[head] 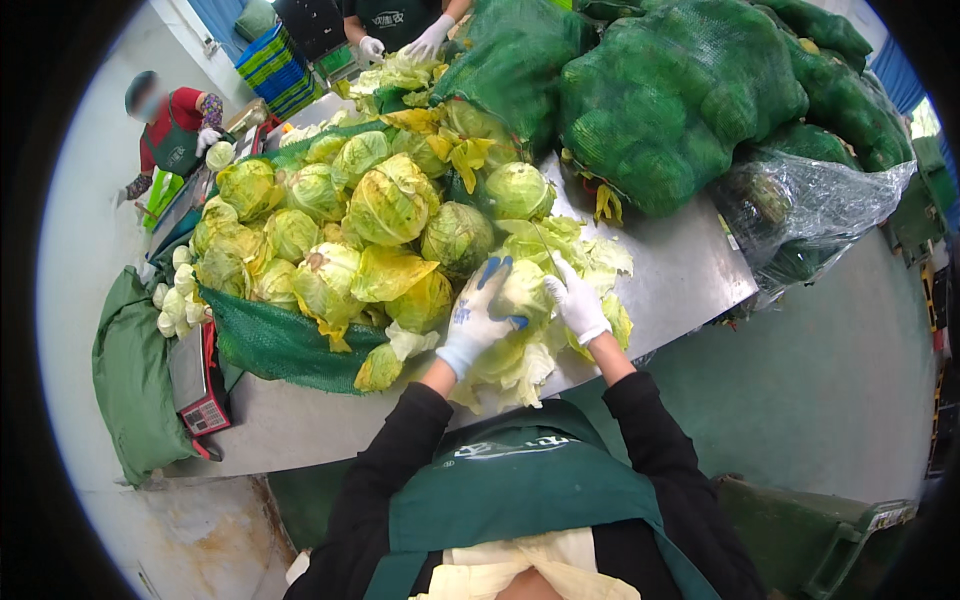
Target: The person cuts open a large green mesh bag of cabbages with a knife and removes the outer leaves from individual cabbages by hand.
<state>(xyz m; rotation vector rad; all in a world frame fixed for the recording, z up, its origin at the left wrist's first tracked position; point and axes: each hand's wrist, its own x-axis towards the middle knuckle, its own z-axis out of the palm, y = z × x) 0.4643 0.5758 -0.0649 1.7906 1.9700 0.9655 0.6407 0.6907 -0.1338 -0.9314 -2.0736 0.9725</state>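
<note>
My left hand [476, 319], in a white glove with blue fingertips, grips the left side of a pale green cabbage [523, 289], thumb and fingers spread around it. In a thin white glove, my right hand [579, 304] is closed around a knife at the cabbage's right side. The narrow knife blade [541, 241] points up and away; the handle is hidden in my fist. Loose cabbage leaves [517, 367] lie under and around the cabbage. Just left of my left hand is a heap of yellowing cabbages [394, 199] on an opened green mesh sack [300, 349].
Full green mesh sacks [675, 97] crowd the far right of the steel table [675, 277]. A red scale [202, 382] stands at left. Gloved co-worker hands [427, 41] handle leaves across the table; another person [172, 127] stands farther left. A green bin [810, 525] is at lower right.
</note>
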